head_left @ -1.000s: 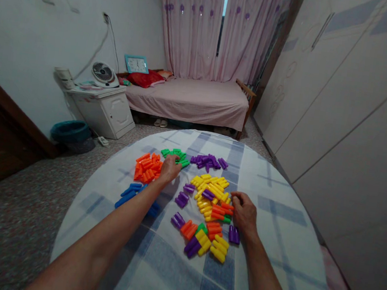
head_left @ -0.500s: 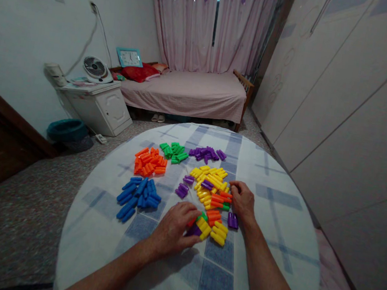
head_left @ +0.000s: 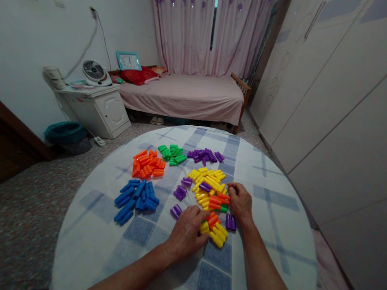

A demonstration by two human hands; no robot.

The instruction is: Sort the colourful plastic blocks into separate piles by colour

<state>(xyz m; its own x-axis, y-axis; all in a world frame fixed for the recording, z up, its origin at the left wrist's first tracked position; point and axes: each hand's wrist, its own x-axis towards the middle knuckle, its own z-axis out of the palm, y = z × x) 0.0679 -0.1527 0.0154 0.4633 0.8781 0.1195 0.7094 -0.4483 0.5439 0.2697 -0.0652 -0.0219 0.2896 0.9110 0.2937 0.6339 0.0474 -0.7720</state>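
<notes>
A round table [head_left: 266, 246] with a blue-checked cloth carries small plastic pegs grouped by colour: an orange heap [head_left: 147, 164], a green heap [head_left: 172, 154], a purple heap [head_left: 205, 155], a blue heap [head_left: 136, 196] and a mixed, mostly yellow pile [head_left: 210, 194]. My left hand [head_left: 188, 232] lies palm down on the near end of the mixed pile, fingers curled over pegs I cannot make out. My right hand [head_left: 240, 202] rests at the pile's right side, fingers bent against orange pegs. Two purple pegs [head_left: 230, 222] lie beside my right wrist.
A bed [head_left: 185, 95] with a pink cover stands under curtains at the back. A white cabinet [head_left: 95, 106] with a fan [head_left: 94, 71] stands at the left, a teal basin [head_left: 65, 131] on the floor nearby. Wardrobe doors [head_left: 352, 102] line the right wall.
My left hand has pulled back from the green heap at the far side to the near end of the mixed pile. My right hand has stayed at the pile's right side.
</notes>
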